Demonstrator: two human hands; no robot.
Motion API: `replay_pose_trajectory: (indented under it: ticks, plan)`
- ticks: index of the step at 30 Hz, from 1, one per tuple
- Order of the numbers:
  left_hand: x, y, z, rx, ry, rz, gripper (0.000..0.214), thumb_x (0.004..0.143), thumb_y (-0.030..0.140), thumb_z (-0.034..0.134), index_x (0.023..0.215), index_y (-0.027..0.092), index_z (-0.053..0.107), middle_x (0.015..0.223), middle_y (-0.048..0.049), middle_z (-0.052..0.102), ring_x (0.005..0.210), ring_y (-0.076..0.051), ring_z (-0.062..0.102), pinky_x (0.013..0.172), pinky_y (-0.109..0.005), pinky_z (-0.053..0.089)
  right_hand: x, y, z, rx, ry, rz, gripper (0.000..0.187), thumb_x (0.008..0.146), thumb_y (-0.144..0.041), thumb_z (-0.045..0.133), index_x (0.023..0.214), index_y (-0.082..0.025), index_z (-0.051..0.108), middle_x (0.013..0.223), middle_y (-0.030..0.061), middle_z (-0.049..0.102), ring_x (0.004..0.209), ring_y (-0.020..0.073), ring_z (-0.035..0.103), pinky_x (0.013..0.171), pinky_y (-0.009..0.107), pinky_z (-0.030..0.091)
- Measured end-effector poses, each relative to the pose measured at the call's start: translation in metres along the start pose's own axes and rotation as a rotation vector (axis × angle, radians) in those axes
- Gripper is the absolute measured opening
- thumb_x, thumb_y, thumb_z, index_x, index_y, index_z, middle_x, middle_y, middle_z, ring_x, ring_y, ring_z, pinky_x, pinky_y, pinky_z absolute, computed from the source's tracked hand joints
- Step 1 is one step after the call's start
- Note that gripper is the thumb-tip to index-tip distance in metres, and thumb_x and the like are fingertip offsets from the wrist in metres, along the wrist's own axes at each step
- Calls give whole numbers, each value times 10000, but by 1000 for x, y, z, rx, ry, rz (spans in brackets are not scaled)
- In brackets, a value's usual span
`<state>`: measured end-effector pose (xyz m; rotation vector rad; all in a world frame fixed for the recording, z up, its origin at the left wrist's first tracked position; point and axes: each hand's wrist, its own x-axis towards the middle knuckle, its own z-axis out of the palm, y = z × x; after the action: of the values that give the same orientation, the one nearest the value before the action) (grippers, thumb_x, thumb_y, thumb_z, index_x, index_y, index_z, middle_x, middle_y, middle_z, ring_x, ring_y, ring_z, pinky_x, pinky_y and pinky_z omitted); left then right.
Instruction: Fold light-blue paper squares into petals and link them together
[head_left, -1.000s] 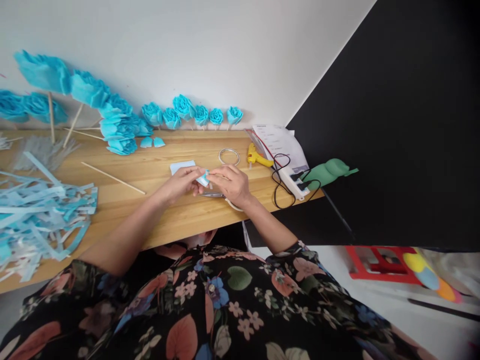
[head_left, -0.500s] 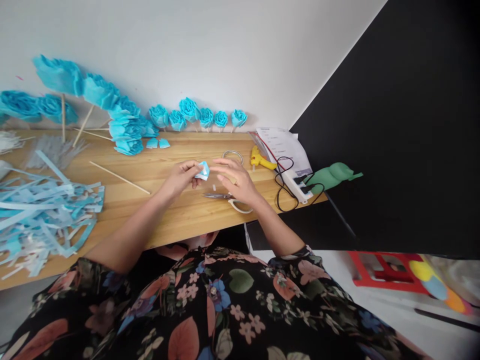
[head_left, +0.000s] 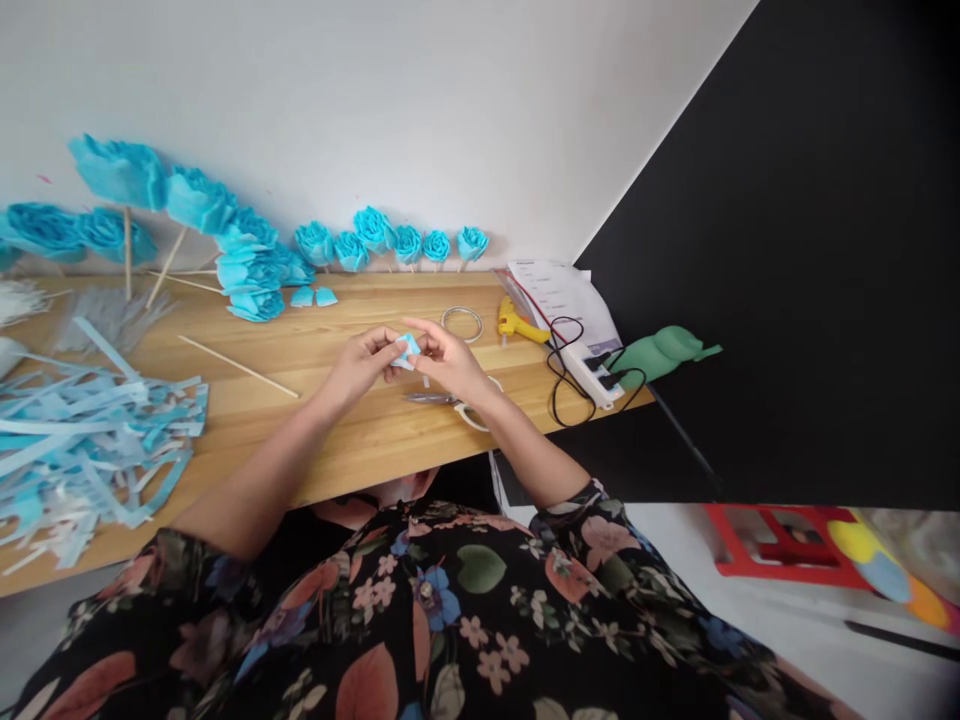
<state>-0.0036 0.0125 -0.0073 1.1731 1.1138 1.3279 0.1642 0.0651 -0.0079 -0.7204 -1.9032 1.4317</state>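
Observation:
A small piece of blue-and-white paper (head_left: 407, 350) is pinched between the thumb and fingers of my left hand (head_left: 365, 362), above the middle of the table. My right hand (head_left: 448, 358) meets it from the other side, its thumb and fingers closed on the paper's right edge. Part of the paper is hidden behind my fingers. Just below my right hand lies a pair of scissors (head_left: 430, 398) with pale handles, partly covered by my right wrist. A roll-like ring (head_left: 462, 323) rests behind my right hand.
Blue paper flowers (head_left: 373, 230) line the wall, several on sticks. Cut paper strips (head_left: 97, 430) heap at the left, near a thin wooden stick (head_left: 240, 366). Two blue petals (head_left: 313, 297) lie behind. On the right are a yellow glue gun (head_left: 517, 320), power strip (head_left: 596, 378) and papers (head_left: 562, 290).
My right hand has moved left and closed on the paper; its fingers were stretched out and apart before. My left hand still holds the paper. The view has shifted slightly.

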Motion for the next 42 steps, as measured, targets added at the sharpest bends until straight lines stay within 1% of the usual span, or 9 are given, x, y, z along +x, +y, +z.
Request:
replay_pose_trajectory:
  ticks: [5,9,14,16,19,22,25,31,42]
  plan:
    - [1,2,-1,-111,12,-87,407,663,520,810,708,174,601,611,3,622,500,-102,539,480,-223,422,5,-4,-5,-40,-55,-22,521,840,-260,670,1349,-220,566,820,-35,632,717,98,557,668,228,471]
    - [2,4,-5,-54,11,-79,402,686,521,802,695,174,601,609,1,622,504,-97,530,480,-216,418,11,-13,-18,-5,-215,-7,523,839,-294,692,1340,-211,572,945,10,689,847,124,630,783,263,512]
    - [2,3,-9,-9,-32,-78,404,720,536,788,688,167,626,592,-1,597,505,-97,517,474,-215,406,25,-15,-29,-43,-268,-8,515,858,-321,668,1353,-220,567,894,-6,684,813,117,623,769,255,511]
    - [3,3,-9,-83,-24,-92,472,760,626,720,716,164,630,596,-13,597,503,-109,529,470,-227,413,31,-12,-29,-43,-257,-26,506,853,-310,660,1344,-216,577,862,-15,671,767,109,604,736,247,509]
    - [6,1,-11,-199,5,-92,555,790,713,629,819,159,645,659,-41,636,536,-134,573,463,-238,422,37,-7,-28,14,-163,-32,493,845,-314,656,1321,-204,596,907,-2,676,756,106,594,725,245,519]
    - [9,-2,-14,-184,69,-59,467,738,610,740,819,165,623,701,-35,654,572,-129,596,478,-222,427,41,-3,-27,67,-102,-18,470,836,-326,663,1284,-191,624,968,16,688,789,106,603,757,246,528]
    - [10,-7,-16,-95,131,-39,395,693,501,800,785,165,612,636,-9,640,532,-105,567,495,-208,428,42,1,-28,80,-142,7,457,831,-334,664,1258,-172,643,994,32,698,828,112,612,772,247,531]
    - [10,-5,-15,12,168,-28,362,677,480,786,732,166,614,580,5,624,488,-91,532,477,-206,419,48,0,-32,45,-276,9,418,859,-398,660,1219,-186,676,995,35,686,888,127,612,816,266,527]
    - [9,-4,-14,110,150,-17,335,740,485,738,710,173,619,550,9,597,457,-88,499,470,-217,404,50,24,-26,97,-253,-37,458,832,-395,674,1242,-192,663,990,39,726,907,144,650,837,279,526]
